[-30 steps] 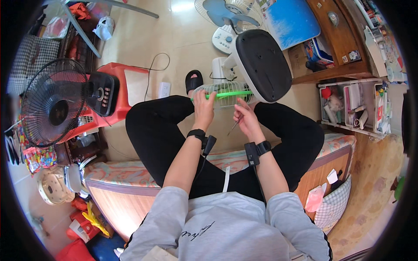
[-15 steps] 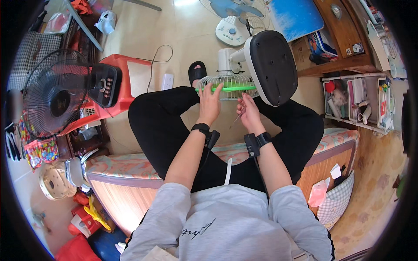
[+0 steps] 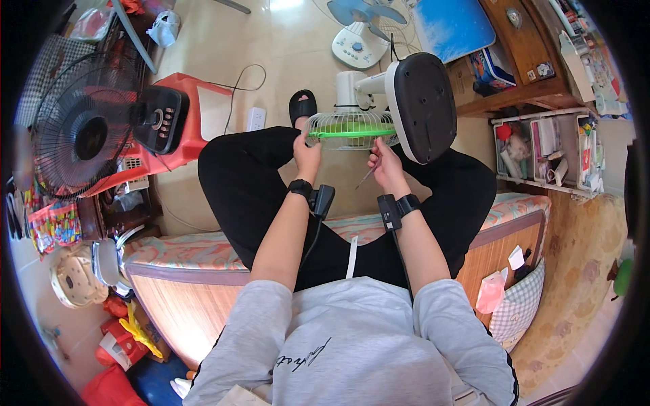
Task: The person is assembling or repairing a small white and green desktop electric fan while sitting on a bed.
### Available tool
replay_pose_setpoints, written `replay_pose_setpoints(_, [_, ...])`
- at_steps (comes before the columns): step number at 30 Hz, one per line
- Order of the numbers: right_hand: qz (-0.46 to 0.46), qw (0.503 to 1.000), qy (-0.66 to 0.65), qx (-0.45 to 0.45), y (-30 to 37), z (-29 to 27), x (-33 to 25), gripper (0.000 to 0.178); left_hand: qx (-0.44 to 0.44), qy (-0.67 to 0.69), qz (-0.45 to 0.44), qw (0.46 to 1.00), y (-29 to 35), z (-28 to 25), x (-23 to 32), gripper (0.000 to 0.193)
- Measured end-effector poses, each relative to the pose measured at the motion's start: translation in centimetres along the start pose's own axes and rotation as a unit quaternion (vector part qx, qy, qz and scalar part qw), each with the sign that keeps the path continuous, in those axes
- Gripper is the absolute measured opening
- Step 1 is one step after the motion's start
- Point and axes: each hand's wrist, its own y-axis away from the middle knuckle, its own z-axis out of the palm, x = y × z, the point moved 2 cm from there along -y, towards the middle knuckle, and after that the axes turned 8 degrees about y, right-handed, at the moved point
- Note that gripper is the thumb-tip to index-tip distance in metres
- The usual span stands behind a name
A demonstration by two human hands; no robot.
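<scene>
A white table fan lies on its side between my legs, its wire guard (image 3: 336, 143) toward me, with a bright green rim (image 3: 359, 134). Its base (image 3: 423, 111) is tipped up at the right, showing a black underside. My left hand (image 3: 307, 157) is closed round the guard's left edge. Just below the rim's right part, my right hand (image 3: 388, 166) is closed on a thin screwdriver (image 3: 364, 179), whose shaft points down and left. The fingertips of that hand are close to the rim; whether they touch it I cannot tell.
On a red plastic stool (image 3: 196, 108) at the left rests a black fan (image 3: 91, 132). Another fan with blue blades (image 3: 353, 46) stands at the back. A white power strip (image 3: 256, 119) and cable lie on the floor. Right: a wooden cabinet (image 3: 525, 40) and storage baskets (image 3: 542, 149).
My left hand has slid from the front of the green rim to the guard's left edge. The right hand stays near the rim with the screwdriver. The whole view has shifted slightly.
</scene>
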Motion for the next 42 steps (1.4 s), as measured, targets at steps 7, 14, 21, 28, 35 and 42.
replay_pose_setpoints(7, [0.006, 1.0, -0.005, -0.001, -0.5, -0.9, -1.2, 0.012, -0.121, -0.009, -0.062, 0.991, 1.0, 0.0, 1.7, 0.064])
replay_pose_setpoints(14, [-0.003, 0.998, 0.055, -0.011, 0.5, -0.4, -1.5, 0.015, -0.113, -0.104, 0.041, 0.987, -0.3, -1.1, 2.9, 0.049])
replay_pose_setpoints(21, [-0.032, 0.998, 0.051, -0.035, 1.3, -0.6, -1.2, 0.024, -0.157, -0.167, -0.051, 0.972, -1.4, -1.5, 4.5, 0.035])
replay_pose_setpoints(28, [-0.101, 0.989, 0.098, 0.048, 2.5, 0.5, -0.7, 0.026, -0.22, -0.196, -0.058, 0.954, -1.3, -1.4, 4.9, 0.038])
replay_pose_setpoints(35, [-0.121, 0.99, 0.077, -0.008, 3.1, 2.9, -1.1, 0.035, -0.223, -0.191, -0.07, 0.953, -1.0, -1.5, 4.3, 0.033])
replay_pose_setpoints(42, [-0.12, 0.974, 0.19, -0.022, 2.8, 3.6, -0.3, 0.024, -0.203, -0.183, -0.065, 0.96, -1.0, -1.3, 4.5, 0.032])
